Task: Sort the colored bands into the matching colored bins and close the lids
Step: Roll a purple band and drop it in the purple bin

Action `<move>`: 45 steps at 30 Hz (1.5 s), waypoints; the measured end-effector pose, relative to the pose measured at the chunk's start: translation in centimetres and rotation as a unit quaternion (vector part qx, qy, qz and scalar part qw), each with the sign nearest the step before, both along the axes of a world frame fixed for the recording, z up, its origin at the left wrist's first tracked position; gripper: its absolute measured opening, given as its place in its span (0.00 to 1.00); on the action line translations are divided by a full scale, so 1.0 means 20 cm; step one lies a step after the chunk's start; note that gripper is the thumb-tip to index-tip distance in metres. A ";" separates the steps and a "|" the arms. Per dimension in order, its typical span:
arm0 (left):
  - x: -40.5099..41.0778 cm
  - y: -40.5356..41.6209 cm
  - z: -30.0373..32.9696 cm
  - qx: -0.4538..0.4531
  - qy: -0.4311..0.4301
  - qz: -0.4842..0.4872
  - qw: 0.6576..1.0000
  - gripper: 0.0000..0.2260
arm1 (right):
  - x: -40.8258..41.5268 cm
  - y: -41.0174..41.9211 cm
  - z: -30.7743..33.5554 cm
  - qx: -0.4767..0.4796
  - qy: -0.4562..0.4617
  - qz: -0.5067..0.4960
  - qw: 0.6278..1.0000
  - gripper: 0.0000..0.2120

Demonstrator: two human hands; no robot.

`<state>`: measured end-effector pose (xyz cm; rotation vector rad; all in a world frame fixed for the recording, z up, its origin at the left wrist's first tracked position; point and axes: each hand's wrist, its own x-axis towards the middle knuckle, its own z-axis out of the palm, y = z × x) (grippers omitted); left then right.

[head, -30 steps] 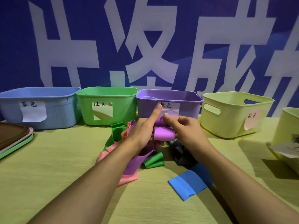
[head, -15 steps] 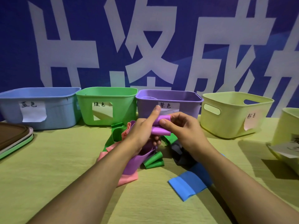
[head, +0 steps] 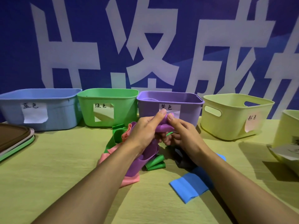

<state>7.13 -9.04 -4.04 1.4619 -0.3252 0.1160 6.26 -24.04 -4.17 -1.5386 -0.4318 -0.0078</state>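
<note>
My left hand [head: 144,131] and my right hand [head: 182,135] together grip a bunched purple band [head: 163,127] just in front of the purple bin [head: 186,109]. The band's loose end [head: 142,160] hangs down to the table under my left wrist. Below the hands lies a heap of bands: green [head: 155,162], pink [head: 131,180], black [head: 182,159] and blue [head: 189,186]. Open bins stand in a row at the back: blue [head: 56,110], green [head: 123,110], purple, and yellow [head: 229,122] with a pink label.
A stack of lids [head: 14,141] lies at the left edge of the yellow-green table [head: 56,175]. Another pale bin [head: 289,131] with a paper label sits at the far right. A blue banner with white characters forms the backdrop.
Both hands have gathered the purple band into a tighter bundle and lifted it slightly toward the purple bin. The heap on the table has not moved.
</note>
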 end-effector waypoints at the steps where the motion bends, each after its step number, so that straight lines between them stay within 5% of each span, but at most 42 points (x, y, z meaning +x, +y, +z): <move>1: 0.00 0.00 0.00 -0.003 -0.004 -0.012 1.000 0.26 | 0.00 0.00 0.00 -0.002 0.004 0.001 1.000 0.33; 6: 0.04 0.02 -0.03 0.043 -0.024 0.001 0.999 0.35 | 0.00 0.00 0.03 -0.016 0.031 -0.041 0.999 0.52; 10: 0.04 0.01 -0.03 0.032 -0.023 -0.025 0.999 0.30 | -0.02 0.01 0.04 -0.039 0.019 -0.080 0.996 0.43; 14: 0.03 0.01 -0.02 0.034 -0.012 -0.045 0.998 0.14 | -0.02 0.00 0.04 -0.070 -0.001 -0.095 0.993 0.46; 23: 0.04 0.04 -0.03 0.021 -0.002 -0.042 0.999 0.20 | -0.01 -0.02 0.05 -0.020 0.020 -0.076 0.997 0.22; 28: 0.03 0.04 -0.02 0.006 0.004 -0.013 1.000 0.04 | 0.02 -0.02 0.04 0.019 0.036 -0.062 0.997 0.20; 36: 0.03 0.05 -0.02 0.017 -0.005 0.021 1.000 0.09 | 0.05 -0.04 0.03 0.063 0.059 -0.027 0.996 0.17; 42: 0.02 0.03 -0.01 0.005 -0.014 0.033 0.999 0.24 | 0.05 -0.05 0.04 0.106 0.072 -0.028 0.991 0.17; 45: 0.03 0.03 -0.02 0.001 -0.015 0.052 0.999 0.18 | 0.06 -0.04 0.04 0.131 0.091 -0.013 0.987 0.17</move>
